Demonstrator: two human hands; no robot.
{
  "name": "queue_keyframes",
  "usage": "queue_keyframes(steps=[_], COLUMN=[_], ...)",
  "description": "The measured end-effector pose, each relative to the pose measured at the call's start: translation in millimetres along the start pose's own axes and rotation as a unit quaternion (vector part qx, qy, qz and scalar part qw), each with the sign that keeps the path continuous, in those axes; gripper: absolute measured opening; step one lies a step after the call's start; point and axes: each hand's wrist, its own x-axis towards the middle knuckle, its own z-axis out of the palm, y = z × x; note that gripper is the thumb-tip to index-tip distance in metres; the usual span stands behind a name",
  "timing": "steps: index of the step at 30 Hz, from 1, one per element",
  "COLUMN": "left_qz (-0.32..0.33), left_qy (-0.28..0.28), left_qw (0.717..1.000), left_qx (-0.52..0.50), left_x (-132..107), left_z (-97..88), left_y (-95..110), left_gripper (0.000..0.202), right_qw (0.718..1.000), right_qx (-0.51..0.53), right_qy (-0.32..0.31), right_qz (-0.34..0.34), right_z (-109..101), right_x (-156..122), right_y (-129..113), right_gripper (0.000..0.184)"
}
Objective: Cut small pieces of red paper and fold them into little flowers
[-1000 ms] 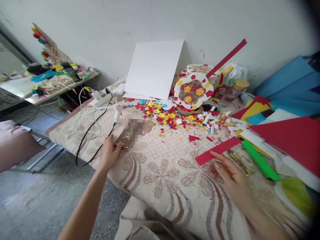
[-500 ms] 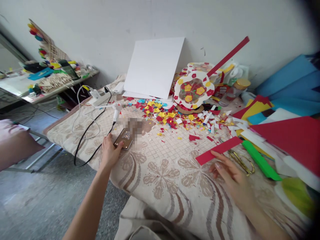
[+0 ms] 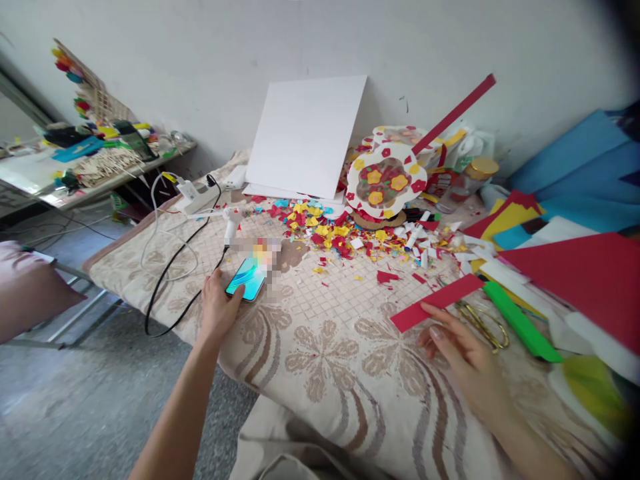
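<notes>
My left hand grips a smartphone at its near end, with the thumb over the lit blue screen. Part of the phone's far end is blurred by pixels. On the right, my right hand rests low over the cloth, fingers loosely bent and apart. Its index fingertip touches the near edge of a red paper strip. Gold-handled scissors lie just beyond those fingers, partly covered. Beside them is a bright green long piece, possibly a cutter.
Paper scraps cover the table's back middle. Behind them stand a white board and a flower-decorated paper fan with a red strip handle. A white glue gun, cables and a power strip lie left; coloured sheets lie right.
The phone's screen has gone from a dim brownish display to a bright blue one. Both hands stay in nearly the same place; the view has shifted slightly.
</notes>
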Motion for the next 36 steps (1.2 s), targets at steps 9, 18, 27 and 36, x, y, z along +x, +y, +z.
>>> queue_keyframes(steps=[9,18,27,36], left_qz=[0.04,0.274,0.284,0.342], left_qy=[0.068,-0.069,-0.088,-0.069], left_qw=[0.996,0.958,0.949,0.936], left_qx=[-0.041,0.053,0.102,-0.033], left_x=[-16,42,68,1], left_z=[-7.7,4.9,16.0,-2.4], left_y=[9,28,28,66], left_gripper=[0.054,0.034,0.036,0.018], right_qw=[1.0,1.0,1.0,1.0], right_qx=[0.0,-0.009,-0.003,-0.005], right_qy=[-0.001,-0.001,-0.008,-0.009], right_qz=[0.008,0.01,0.008,0.007], right_z=[0,-2,-3,-4], right_x=[-1,-2,0,0], right_y=[0,3,6,6], right_gripper=[0.044,0.044,0.044,0.042])
